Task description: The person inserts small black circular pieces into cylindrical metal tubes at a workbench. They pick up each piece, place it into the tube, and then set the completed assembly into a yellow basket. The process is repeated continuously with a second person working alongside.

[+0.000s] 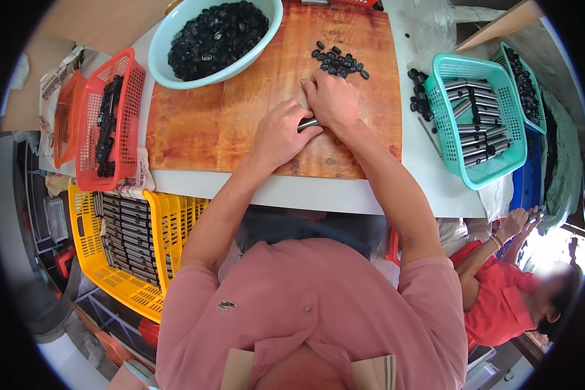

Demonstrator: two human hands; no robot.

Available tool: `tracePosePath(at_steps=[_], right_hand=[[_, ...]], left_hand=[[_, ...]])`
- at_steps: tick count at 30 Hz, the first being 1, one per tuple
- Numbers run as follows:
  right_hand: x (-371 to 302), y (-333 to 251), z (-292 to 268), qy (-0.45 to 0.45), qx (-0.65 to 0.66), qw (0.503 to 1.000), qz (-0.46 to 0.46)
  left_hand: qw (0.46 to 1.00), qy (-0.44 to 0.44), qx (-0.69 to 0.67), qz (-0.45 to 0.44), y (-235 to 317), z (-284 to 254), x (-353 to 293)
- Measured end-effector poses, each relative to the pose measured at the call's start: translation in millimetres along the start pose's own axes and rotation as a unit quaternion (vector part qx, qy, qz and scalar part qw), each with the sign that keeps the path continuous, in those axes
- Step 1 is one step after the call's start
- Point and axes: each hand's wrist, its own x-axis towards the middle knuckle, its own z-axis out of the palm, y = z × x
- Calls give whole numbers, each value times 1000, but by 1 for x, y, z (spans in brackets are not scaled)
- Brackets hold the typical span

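Note:
My left hand [285, 134] is closed round a shiny metal tube [307, 123], held low over the brown wooden board [208, 123]. Only a short piece of the tube shows between thumb and fingers. Just beyond and to the right, my right hand [332, 101] has its fingers curled down and closed, close to the left one. What its fingertips grip, if anything, is hidden behind the hand. A small heap of black oval plastic caps [341, 63] lies on the board right beyond my right knuckles.
A pale blue basin [159, 65] full of black caps stands far left. Red baskets [84, 153] flank it; a yellow crate [88, 253] of tubes sits below. At right are a green basket [443, 130] of tubes and a smaller one [538, 120]. A co-worker in red [500, 292] sits lower right.

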Motion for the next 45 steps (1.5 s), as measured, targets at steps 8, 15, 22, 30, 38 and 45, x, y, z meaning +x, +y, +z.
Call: tracePosePath(at_steps=[8,15,22,30,38,45], right_hand=[[7,3,-2,44,12,999,-13],[1,0,1,38,-27,999,-12],[-10,8,3,59,2,998,-35],[3,8,9,135,108,985,0],[-11,43,-3,166,501,846,75],[-21,86,-34,311,245,911,117]], left_hand=[[1000,-14,-9,-15,-8,-2,10],[1000,-16,-7,-19,-3,-1,5],[1000,3,-6,25,0,6,2],[999,19,36,17,4,-1,1],[946,34,-239,-217,-21,1,20],[797,-6,-483,-362,-3,-16,13]])
